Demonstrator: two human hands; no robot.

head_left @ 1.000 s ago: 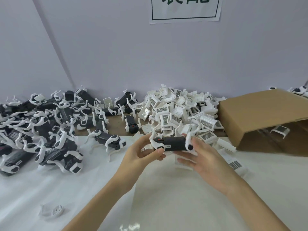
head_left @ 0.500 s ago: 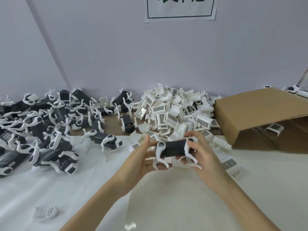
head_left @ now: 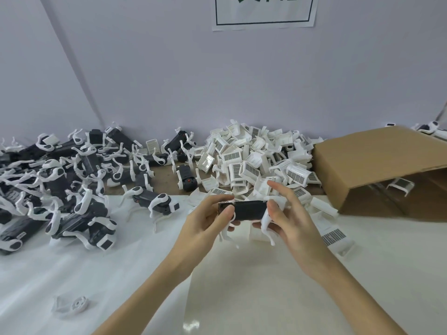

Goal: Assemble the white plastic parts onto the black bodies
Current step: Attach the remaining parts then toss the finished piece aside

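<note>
Head view: left hand [head_left: 205, 221] and right hand [head_left: 287, 218] both grip one black body [head_left: 249, 210] above the table [head_left: 362, 274], white legs [head_left: 266, 224] hanging. Mid-assembly; next probably needs a white cover from the pile [head_left: 256, 160].

Pale lilac walls behind a white-covered table

Two walls [head_left: 145, 68] meet in a corner at far left; a paper sign [head_left: 263, 13] hangs high at centre, above the table [head_left: 266, 298].

A brown cardboard box [head_left: 377, 163] lies open on its side at right; a paper sign [head_left: 263, 12] hangs on the wall [head_left: 169, 68].
</note>
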